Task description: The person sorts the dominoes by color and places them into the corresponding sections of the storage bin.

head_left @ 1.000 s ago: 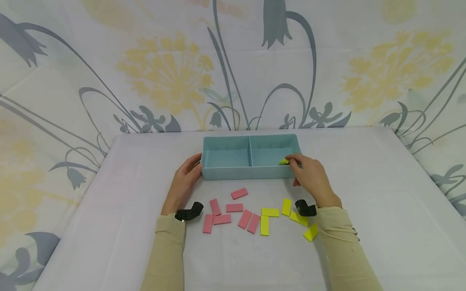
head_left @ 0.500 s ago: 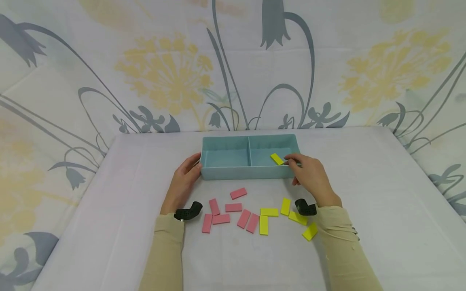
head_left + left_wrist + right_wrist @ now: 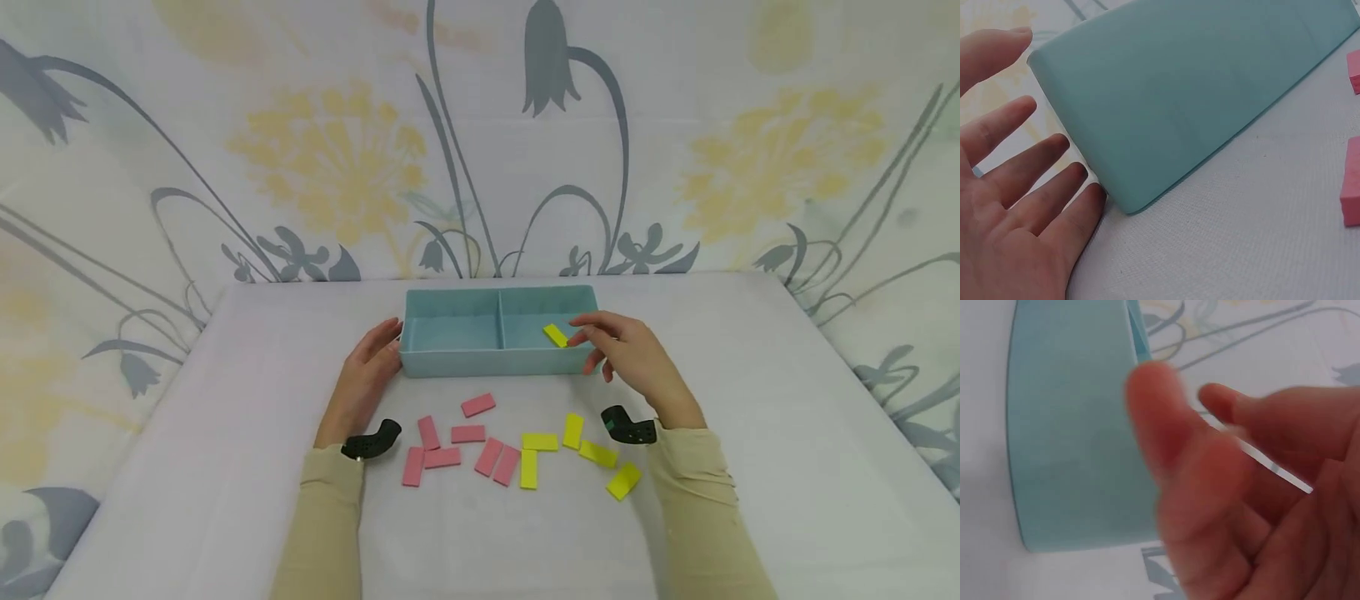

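A light blue box [image 3: 480, 363] with two compartments stands on the white cloth. One yellow block [image 3: 555, 335] lies in its right compartment. My left hand [image 3: 362, 379] is at the box's left end; in the left wrist view its straight, spread fingertips [image 3: 1075, 172] are right at the end wall. Over the box's front right rim is my right hand [image 3: 633, 358], fingers loosely bent and apart, holding nothing. Its index fingertip is close to the yellow block. The right wrist view shows the thumb and fingers [image 3: 1154, 400] blurred in front of the box wall.
In front of the box lie several pink blocks [image 3: 468, 434] on the left and several yellow blocks [image 3: 539, 442] on the right, some touching. A flower-printed cloth [image 3: 480, 167] hangs behind the table. The box's left compartment [image 3: 453, 327] shows a bare floor.
The right hand has let go of the yellow block, which now lies in the right compartment, and its fingers have spread and lifted slightly. The whole head view has shifted a little.
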Action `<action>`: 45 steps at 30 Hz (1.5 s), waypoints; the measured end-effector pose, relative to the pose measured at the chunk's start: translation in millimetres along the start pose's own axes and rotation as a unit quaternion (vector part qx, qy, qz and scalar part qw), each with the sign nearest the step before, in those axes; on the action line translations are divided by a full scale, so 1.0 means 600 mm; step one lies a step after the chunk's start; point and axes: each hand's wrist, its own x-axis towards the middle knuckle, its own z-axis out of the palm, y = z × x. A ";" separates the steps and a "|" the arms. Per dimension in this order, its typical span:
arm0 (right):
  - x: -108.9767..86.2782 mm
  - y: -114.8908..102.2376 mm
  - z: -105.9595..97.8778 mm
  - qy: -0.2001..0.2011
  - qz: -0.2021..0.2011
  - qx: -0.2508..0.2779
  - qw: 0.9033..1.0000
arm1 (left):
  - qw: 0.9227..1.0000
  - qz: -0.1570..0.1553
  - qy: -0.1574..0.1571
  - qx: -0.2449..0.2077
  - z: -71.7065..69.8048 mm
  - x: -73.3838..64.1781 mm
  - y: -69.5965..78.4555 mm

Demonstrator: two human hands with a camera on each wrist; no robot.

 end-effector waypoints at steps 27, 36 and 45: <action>-0.006 0.018 0.024 -0.186 0.064 -0.199 0.960 | 0.998 -0.017 0.021 0.064 0.018 0.008 -0.006; -0.049 0.037 0.036 -0.168 0.050 -0.228 0.958 | 0.992 -0.020 0.040 0.119 0.001 -0.009 -0.008; -0.068 0.038 0.031 -0.174 0.094 -0.254 0.947 | 0.994 -0.007 0.030 0.105 0.005 -0.001 -0.005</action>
